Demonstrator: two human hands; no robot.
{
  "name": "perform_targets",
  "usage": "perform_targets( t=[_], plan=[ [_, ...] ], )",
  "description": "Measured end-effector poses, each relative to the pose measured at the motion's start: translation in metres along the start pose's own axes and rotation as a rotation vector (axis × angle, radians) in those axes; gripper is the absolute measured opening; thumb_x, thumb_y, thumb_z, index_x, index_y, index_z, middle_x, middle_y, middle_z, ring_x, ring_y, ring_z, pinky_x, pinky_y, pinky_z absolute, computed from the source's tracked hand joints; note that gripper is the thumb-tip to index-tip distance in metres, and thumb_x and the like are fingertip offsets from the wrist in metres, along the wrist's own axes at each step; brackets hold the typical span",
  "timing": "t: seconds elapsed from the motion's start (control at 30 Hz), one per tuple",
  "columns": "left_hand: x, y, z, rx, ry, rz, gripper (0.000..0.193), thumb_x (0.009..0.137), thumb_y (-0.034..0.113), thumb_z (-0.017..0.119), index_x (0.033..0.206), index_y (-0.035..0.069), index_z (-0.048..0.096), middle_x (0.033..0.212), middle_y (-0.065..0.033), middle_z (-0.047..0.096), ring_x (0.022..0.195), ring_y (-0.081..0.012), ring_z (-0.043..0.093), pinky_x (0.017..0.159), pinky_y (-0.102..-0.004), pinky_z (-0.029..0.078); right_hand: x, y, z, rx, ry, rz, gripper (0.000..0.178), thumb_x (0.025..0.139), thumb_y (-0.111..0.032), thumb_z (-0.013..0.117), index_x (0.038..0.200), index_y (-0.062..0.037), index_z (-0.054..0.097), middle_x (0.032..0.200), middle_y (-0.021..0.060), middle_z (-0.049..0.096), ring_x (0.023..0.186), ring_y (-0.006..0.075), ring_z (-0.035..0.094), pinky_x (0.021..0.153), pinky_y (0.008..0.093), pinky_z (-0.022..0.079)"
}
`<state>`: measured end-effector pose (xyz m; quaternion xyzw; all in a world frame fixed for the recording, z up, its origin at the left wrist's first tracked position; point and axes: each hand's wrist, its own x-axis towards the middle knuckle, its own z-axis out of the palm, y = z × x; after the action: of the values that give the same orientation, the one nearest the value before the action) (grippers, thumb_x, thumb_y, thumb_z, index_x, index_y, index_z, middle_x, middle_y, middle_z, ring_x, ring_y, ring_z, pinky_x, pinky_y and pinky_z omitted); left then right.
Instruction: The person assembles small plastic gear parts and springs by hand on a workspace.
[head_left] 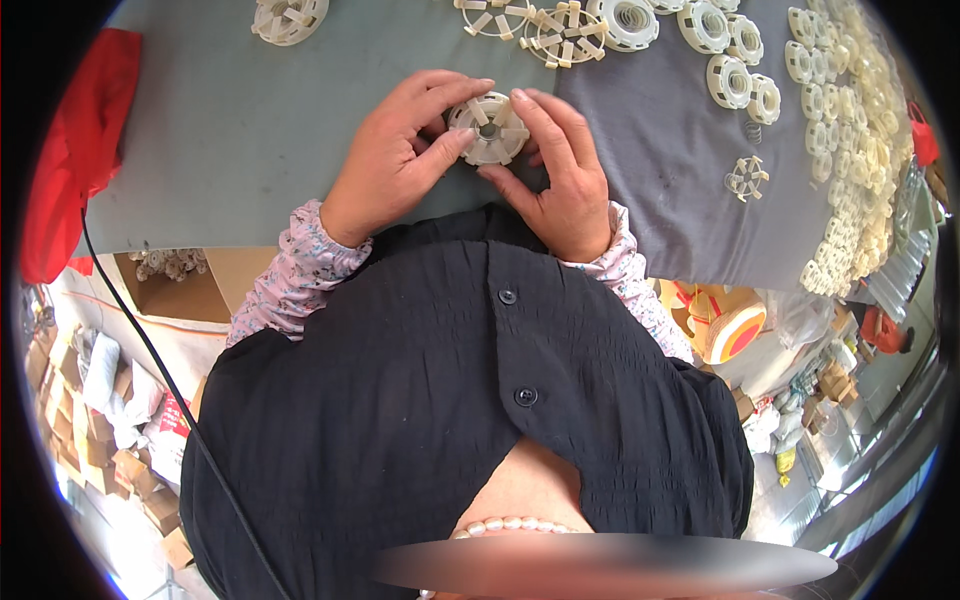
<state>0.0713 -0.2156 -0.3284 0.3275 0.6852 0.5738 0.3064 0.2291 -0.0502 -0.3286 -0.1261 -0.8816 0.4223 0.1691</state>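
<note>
Between my two hands, just above the cloth-covered table, is a round off-white plastic ring part with spokes set around an open centre. My left hand closes on its left side, thumb on the upper face and fingers curled over the far edge. My right hand grips the right side, index finger on the far rim and thumb near the close rim. The undersides of the part and some fingertips are hidden.
Similar rings with springs and spoked pieces lie along the far edge. A spoked piece rests at right, near piled small plastic parts. A red cloth hangs at the left; an open cardboard box stands below.
</note>
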Motion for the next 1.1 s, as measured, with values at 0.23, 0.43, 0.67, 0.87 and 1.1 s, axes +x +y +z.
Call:
perform_targets(
  t=[0.23, 0.43, 0.67, 0.87, 1.1],
  plan=[
    [-0.007, 0.01, -0.004, 0.05, -0.087, -0.097, 0.058, 0.097, 0.011, 0.081, 0.153, 0.008, 0.066, 0.142, -0.0075, 0.066, 0.103, -0.0135, 0.069, 0.087, -0.0301, 0.059, 0.007, 0.001, -0.005, 0.043, -0.011, -0.118, 0.071, 0.08, -0.01, 0.097, 0.144, -0.0084, 0.067, 0.139, 0.0165, 0.064, 0.094, 0.0267, 0.073, 0.083, 0.0361, 0.064],
    [-0.01, 0.026, 0.02, -0.742, -0.151, -0.238, 0.06, 0.114, 0.014, 0.063, 0.169, 0.001, 0.042, 0.153, -0.0088, 0.063, 0.141, -0.0181, 0.061, 0.119, -0.0359, 0.049, 0.008, -0.005, -0.017, 0.592, -0.061, 0.054, 0.074, 0.09, -0.015, 0.086, 0.156, -0.0025, 0.054, 0.139, 0.0176, 0.061, 0.111, 0.0256, 0.068, 0.088, 0.0338, 0.058],
    [-0.012, 0.033, 0.026, -0.637, -0.112, -0.17, 0.054, 0.117, 0.014, 0.055, 0.168, 0.001, 0.042, 0.156, -0.0096, 0.06, 0.142, -0.0182, 0.058, 0.122, -0.0349, 0.045, 0.016, -0.015, -0.021, 0.424, -0.023, 0.146, 0.066, 0.089, -0.009, 0.074, 0.152, -0.0021, 0.058, 0.134, 0.0141, 0.066, 0.105, 0.0216, 0.069, 0.083, 0.0317, 0.058],
    [-0.019, 0.034, 0.033, -0.417, -0.088, -0.054, 0.054, 0.117, 0.013, 0.056, 0.168, 0.001, 0.043, 0.156, -0.0111, 0.06, 0.143, -0.0199, 0.058, 0.123, -0.0352, 0.043, 0.009, -0.017, -0.01, 0.758, 0.024, 0.358, 0.06, 0.091, -0.001, 0.069, 0.149, -0.0055, 0.057, 0.13, 0.0068, 0.066, 0.098, 0.0119, 0.066, 0.078, 0.0277, 0.058],
    [-0.018, 0.027, 0.039, -0.423, -0.094, -0.085, 0.056, 0.116, 0.015, 0.058, 0.169, 0.002, 0.041, 0.156, -0.0116, 0.059, 0.142, -0.0201, 0.058, 0.121, -0.0342, 0.044, 0.009, -0.007, -0.008, 0.884, -0.028, 0.36, 0.059, 0.097, 0.002, 0.066, 0.155, -0.0029, 0.051, 0.135, 0.0074, 0.066, 0.116, 0.0126, 0.066, 0.101, 0.03, 0.055]
  ],
)
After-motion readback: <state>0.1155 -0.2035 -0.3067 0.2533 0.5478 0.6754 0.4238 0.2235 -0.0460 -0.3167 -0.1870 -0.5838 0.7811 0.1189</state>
